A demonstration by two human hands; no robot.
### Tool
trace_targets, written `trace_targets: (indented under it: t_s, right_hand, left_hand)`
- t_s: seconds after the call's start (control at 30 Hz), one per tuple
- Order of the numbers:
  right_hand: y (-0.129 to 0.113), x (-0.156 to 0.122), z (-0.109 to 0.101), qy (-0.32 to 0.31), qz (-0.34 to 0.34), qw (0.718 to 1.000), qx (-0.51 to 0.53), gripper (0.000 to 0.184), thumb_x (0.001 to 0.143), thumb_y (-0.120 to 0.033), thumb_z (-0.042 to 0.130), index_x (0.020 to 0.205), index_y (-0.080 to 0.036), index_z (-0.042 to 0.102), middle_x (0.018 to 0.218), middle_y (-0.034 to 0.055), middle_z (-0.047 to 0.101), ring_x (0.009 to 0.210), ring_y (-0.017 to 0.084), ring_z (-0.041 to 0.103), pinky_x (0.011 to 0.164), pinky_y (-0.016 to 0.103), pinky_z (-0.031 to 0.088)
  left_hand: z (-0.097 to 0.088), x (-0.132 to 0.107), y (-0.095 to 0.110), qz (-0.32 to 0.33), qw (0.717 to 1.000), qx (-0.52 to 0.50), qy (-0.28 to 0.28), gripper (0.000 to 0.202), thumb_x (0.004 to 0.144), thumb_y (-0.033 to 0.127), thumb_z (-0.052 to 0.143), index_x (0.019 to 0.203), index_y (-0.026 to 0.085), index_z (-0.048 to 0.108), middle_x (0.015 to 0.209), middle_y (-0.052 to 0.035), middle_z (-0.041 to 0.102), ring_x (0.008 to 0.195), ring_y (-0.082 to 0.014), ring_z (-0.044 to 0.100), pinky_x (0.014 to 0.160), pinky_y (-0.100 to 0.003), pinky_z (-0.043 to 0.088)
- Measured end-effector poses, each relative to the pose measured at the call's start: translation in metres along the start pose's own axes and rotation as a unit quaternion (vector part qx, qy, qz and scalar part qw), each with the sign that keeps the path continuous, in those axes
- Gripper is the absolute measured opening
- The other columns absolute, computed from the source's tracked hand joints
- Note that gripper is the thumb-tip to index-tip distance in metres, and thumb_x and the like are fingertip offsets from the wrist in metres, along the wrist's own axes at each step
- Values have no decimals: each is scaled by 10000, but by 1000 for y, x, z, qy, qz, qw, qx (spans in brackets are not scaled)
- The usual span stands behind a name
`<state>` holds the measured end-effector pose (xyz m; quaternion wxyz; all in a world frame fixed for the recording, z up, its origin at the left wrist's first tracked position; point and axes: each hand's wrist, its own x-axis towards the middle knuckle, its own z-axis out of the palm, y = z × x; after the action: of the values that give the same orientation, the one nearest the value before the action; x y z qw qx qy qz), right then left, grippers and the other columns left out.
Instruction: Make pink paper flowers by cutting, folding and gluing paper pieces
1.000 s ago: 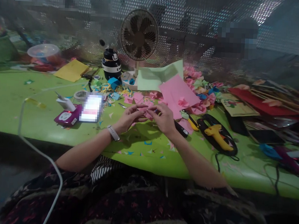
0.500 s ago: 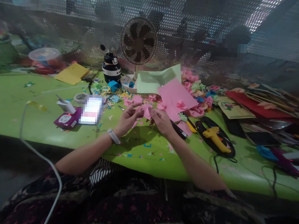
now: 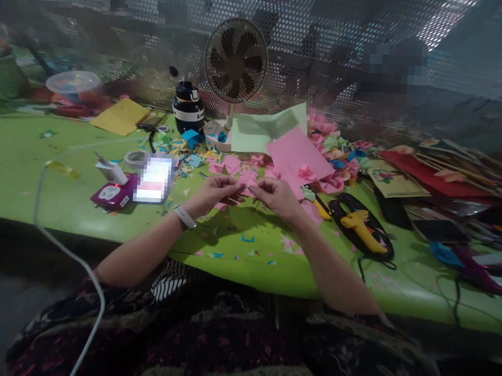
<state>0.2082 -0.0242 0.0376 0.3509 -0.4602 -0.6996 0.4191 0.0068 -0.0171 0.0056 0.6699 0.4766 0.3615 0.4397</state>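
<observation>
A small piece of pink paper (image 3: 247,190) is pinched between my two hands over the green table. My left hand (image 3: 217,193), with a pale watch strap on its wrist, holds one side with thumb and fingers. From the other side, my right hand (image 3: 278,198) grips it, thumb tip close to the left thumb. Its exact shape is partly hidden by my fingers. Just beyond lie pink paper flowers and cut pieces (image 3: 231,164), with a large pink sheet (image 3: 301,157) leaning on a pale green sheet (image 3: 266,134).
A fan (image 3: 236,61) and a black-and-white bottle (image 3: 188,109) stand behind. To the right lie a yellow glue gun (image 3: 364,230) and yellow-handled scissors (image 3: 321,207). On the left are a lit phone (image 3: 154,178), a purple power socket (image 3: 112,195) and a white cable (image 3: 70,257).
My hands have come closer together, with thumb tips now nearly meeting at the pink paper. The left fingers, raised before, have folded down. The view has tilted slightly.
</observation>
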Motion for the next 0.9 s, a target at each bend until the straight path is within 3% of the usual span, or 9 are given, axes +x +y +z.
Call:
trace_targets:
  t_s: [0.3, 0.9]
  right_hand:
    - [2, 1, -3, -1, -3, 999, 39, 395, 778, -569, 743, 795, -188, 643, 693, -15, 600, 549, 96, 480, 505, 249, 428]
    - [2, 1, 0, 5, -11, 999, 36, 362, 809, -541, 728, 823, -188, 649, 690, -9, 602, 575, 109, 507, 519, 256, 432]
  left_hand:
    - [-7, 1, 2, -63, 997, 16, -35, 284, 752, 371, 868, 824, 148, 709, 853, -119, 786, 681, -148, 743, 519, -183, 513]
    - [-4, -2, 6, -26, 999, 30, -33, 227, 764, 366, 855, 823, 168, 762, 823, -98, 783, 694, -159, 748, 545, -205, 556]
